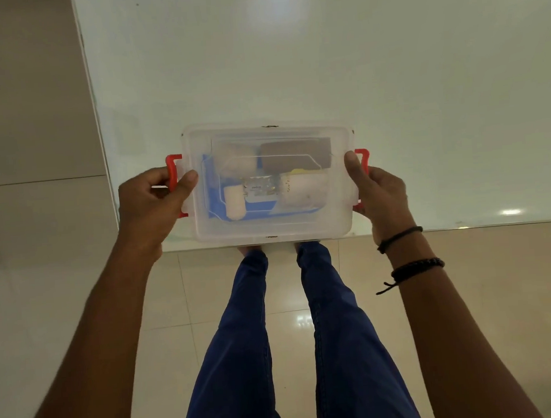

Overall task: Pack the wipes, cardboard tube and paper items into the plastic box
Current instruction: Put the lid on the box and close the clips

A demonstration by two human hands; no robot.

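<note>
A clear plastic box (274, 228) with its lid on sits at the near edge of a white table (322, 58). Through the lid I see a brown cardboard tube (293, 155), a beige roll (236, 162), white paper rolls (305, 188), a wipes packet (261, 188) and a blue item (212, 193) underneath. My left hand (151, 204) grips the red clip (173, 167) on the box's left end. My right hand (380, 191) holds the right end, over the other red clip (363, 157).
The table's near edge runs just under the box, its left edge (94, 107) beside a beige wall. Below are a glossy tiled floor (485, 292) and my legs in blue trousers (335, 335). Dark bracelets (415, 267) circle my right wrist.
</note>
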